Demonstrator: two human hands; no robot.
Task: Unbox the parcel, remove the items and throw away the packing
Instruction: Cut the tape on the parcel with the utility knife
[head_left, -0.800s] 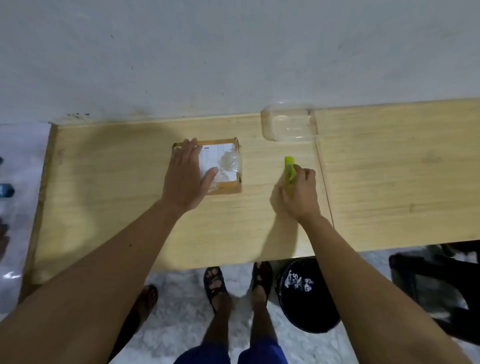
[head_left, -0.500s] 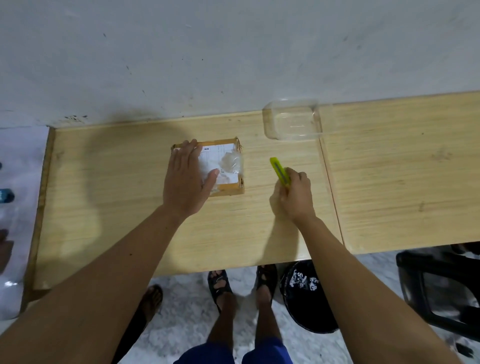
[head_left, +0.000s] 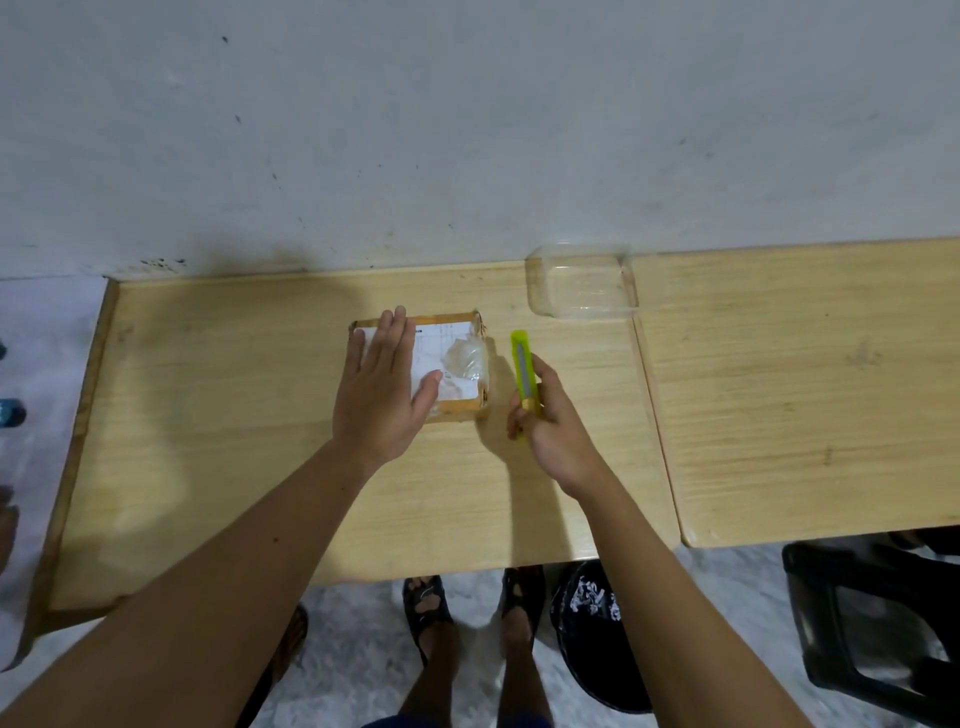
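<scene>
A small brown cardboard parcel (head_left: 457, 364) with a white label and clear tape lies on the wooden table (head_left: 260, 415). My left hand (head_left: 382, 389) rests flat on its left half, fingers straight. My right hand (head_left: 550, 421) grips a yellow-green utility knife (head_left: 523, 371) just right of the parcel. The knife points away from me and stands apart from the box.
A clear plastic container (head_left: 579, 286) sits upside down at the table's back edge by the wall. A second wooden table (head_left: 805, 389) adjoins on the right. Under the table stand a black bin (head_left: 592, 639) and a black stool (head_left: 872, 623).
My right hand has lifted the knife and brought it left, closer to the parcel's right side, with its far end now pointing straight away. My left hand has stayed on the parcel.
</scene>
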